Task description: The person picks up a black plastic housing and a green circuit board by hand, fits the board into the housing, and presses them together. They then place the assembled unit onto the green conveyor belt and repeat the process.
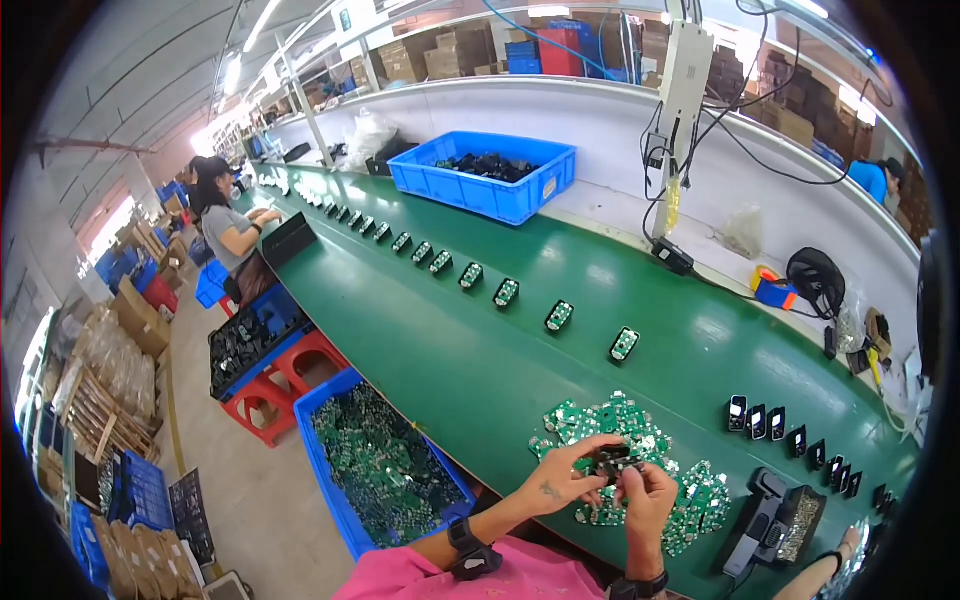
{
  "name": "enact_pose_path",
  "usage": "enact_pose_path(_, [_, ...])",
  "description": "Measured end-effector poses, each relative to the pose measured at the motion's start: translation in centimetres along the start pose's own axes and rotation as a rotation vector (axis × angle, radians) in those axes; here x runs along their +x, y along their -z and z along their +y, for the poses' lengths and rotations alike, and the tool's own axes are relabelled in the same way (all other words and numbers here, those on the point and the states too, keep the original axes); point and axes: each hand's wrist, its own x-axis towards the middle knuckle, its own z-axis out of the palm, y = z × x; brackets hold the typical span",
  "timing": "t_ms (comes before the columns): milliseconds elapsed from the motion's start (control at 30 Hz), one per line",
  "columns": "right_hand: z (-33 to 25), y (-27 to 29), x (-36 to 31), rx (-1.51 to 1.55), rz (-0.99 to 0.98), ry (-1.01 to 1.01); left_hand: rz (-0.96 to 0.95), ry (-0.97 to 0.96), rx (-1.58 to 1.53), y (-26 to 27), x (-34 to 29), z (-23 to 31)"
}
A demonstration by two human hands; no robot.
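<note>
Just above a loose pile of green circuit boards [610,412], both my hands meet around a small black plastic housing [612,460]. Fingers of my left hand [562,478] are closed on its left side, while my right hand [648,500] grips it from the right with thumb and fingers. Part of the housing is hidden by the fingers, and whether a board sits in it I cannot tell. Ahead, a row of black housings with green boards [507,292] runs away along the green bench [430,330].
A blue bin of circuit boards [350,515] stands left of the bench. On the far side is a blue crate of black parts [480,205]. To the right are black handsets [757,420], a dark device [755,530] and a tray of small metal parts [800,525]. A co-worker [228,225] works further up.
</note>
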Motion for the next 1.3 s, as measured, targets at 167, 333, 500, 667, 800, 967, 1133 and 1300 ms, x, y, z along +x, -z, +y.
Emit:
enact_pose_path(167, [-0.2, 1.0, 0.7, 0.121, 0.056, -0.142, -0.091, -0.200, 0.404, 0.6, 1.8, -0.9])
enact_pose_path(333, [-0.1, 0.4, 0.3, 0.060, 0.027, -0.311, -0.053, -0.355, 0.447, 1.6, 2.5, -2.4])
enact_pose_path(500, [-1.0, -3.2, -0.2, -0.350, 0.107, -0.172, -0.082, -0.290, 0.370, 3.3, 3.0, -2.8])
enact_pose_path(667, [-1.3, -5.9, 1.4, -0.772, 0.062, 0.178, -0.021, -0.387, 0.459, 5.4, 4.2, -3.0])
enact_pose_path(800, [-3.6, -6.3, 2.1, -0.724, 0.163, 0.050, -0.001, -0.246, 0.336, 5.4, 4.3, -2.2])
enact_pose_path(967, [-2.7, -5.2, 0.7, -0.641, 0.287, -0.094, -0.193, -0.032, 0.011, 4.9, 4.7, -1.9])
enact_pose_path(1133, [-1.6, -5.9, 0.0, -0.709, 0.266, -0.013, -0.227, 0.025, -0.006, 5.3, 3.9, -1.9])
enact_pose_path(1300, [-1.2, -6.2, 0.5, -0.861, 0.285, 0.139, -0.081, 0.075, -0.053, 4.3, 3.4, -2.1])
